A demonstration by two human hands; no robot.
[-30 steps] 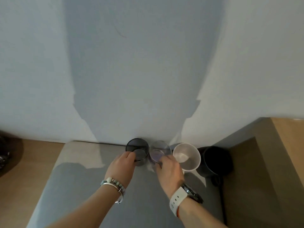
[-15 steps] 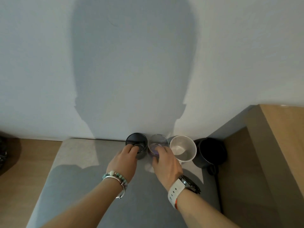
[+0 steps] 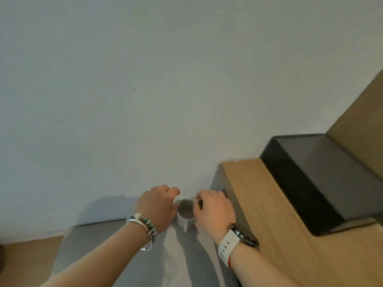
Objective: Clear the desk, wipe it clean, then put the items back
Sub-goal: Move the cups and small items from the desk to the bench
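1. Mug [image 3: 185, 217] upright at the back of the grey counter [image 3: 186, 262], close to the wall [image 3: 124, 100], between both hands, handle toward the near side.
2. Left hand [image 3: 157, 206] curled just beside the mug's left side; cannot tell whether holding anything, too blurry.
3. Right hand [image 3: 214, 211] curled at the mug's right rim, maybe pinching it; cannot tell for sure.
4. Could knock the mug over with a bump from either hand, so close on both sides.
5. Could spill any drink inside; looks dark in there, but cannot tell whether drink or shadow.
6. Could bang the mug or the right hand on the wooden shelf [image 3: 279, 224] just to the right on the way up.
7. Could drop the mug with only a weak pinch on the rim; safer by the handle.
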